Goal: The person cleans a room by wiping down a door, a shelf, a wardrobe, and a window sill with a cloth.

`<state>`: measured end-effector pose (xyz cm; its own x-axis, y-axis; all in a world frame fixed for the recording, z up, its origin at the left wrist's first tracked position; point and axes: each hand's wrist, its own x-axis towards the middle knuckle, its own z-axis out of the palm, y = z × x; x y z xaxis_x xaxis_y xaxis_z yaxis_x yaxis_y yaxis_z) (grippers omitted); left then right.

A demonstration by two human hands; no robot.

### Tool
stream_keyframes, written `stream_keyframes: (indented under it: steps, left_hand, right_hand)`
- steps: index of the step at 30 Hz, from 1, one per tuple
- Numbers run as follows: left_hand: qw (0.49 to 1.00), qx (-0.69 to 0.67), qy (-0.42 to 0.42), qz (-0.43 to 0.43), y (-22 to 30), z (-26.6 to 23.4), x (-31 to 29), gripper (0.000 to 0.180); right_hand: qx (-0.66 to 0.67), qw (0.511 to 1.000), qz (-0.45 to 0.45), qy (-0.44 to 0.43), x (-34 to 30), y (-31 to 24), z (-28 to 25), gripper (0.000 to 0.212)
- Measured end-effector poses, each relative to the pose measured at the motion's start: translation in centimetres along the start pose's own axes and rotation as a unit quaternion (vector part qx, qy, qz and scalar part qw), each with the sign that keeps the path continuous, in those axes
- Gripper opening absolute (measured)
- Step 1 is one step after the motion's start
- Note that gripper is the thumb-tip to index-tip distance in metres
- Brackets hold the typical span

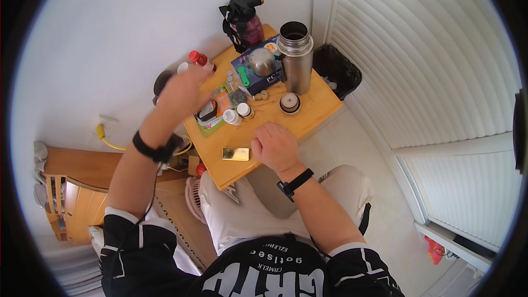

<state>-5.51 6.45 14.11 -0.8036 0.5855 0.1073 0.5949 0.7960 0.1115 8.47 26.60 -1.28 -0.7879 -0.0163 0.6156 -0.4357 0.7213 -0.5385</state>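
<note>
Gold and glossy, a small flat case (pixel 236 154) lies near the front corner of the wooden table (pixel 316 102), just left of the person's right hand (pixel 276 147), and we take that bare patch to suit it because nothing crowds it there. The right hand is curled into a loose fist at the table's near edge; we see nothing in its grip and judge that it rests there for support. We cannot tell whether the left hand (pixel 190 91) is open or gripping, since it is blurred and its fingers are hard to make out; it hangs above the table's left side, near a red-capped bottle (pixel 202 59). Below and to the right of it, a black device (pixel 208 110) lies on a green-and-orange packet (pixel 209 128), beside two small white-topped bottles (pixel 239 114), which stand close together, perhaps to save room. Toward the far right, a steel flask (pixel 297 69) stands upright and uncapped, sensibly so if it holds liquid, though we cannot see any. Its likely stopper (pixel 290 103) sits just in front, seemingly within easy reach, while a rounded steel cup (pixel 262 61) rests on a blue box (pixel 264 81), whose flat top we think makes a handy shelf on so full a surface.
</note>
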Motion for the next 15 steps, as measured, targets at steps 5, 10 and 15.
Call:
stream_keyframes:
  steps: [5, 10, 15]
  left_hand:
    - [0.993, -0.061, -0.089, 0.036, 3.6, 1.9, -3.6, 0.031]
    - [0.989, -0.054, -0.133, 0.023, 2.3, -1.0, -2.3, 0.028]
    - [0.998, -0.034, -0.045, -0.042, 0.2, -5.3, 4.1, 0.03]
  right_hand:
    - [0.03, 0.999, -0.017, 0.019, 0.2, -0.3, 0.4, 0.016]
    - [0.042, 0.999, -0.013, 0.005, 0.2, 0.1, 0.2, 0.016]
    - [0.041, 0.999, -0.019, 0.025, 0.2, 0.3, 0.0, 0.016]
